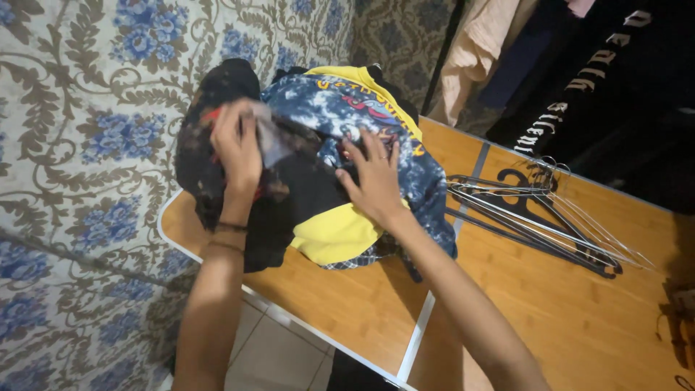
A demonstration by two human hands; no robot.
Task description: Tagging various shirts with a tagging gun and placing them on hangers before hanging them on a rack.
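A heap of clothes (pixel 340 130) lies on the left end of a wooden folding table (pixel 550 311). On top is a blue tie-dye garment with yellow trim, over dark and yellow pieces. My left hand (pixel 237 148) grips a dark mottled garment (pixel 206 137) at the heap's left side, fingers closed on the cloth. My right hand (pixel 375 179) presses flat on the blue garment near the heap's middle, fingers spread.
A bundle of wire and black hangers (pixel 536 210) lies on the table to the right of the heap. Clothes hang at the upper right (pixel 579 65). A floral curtain (pixel 87 145) covers the left side. Tiled floor (pixel 268 347) shows below the table edge.
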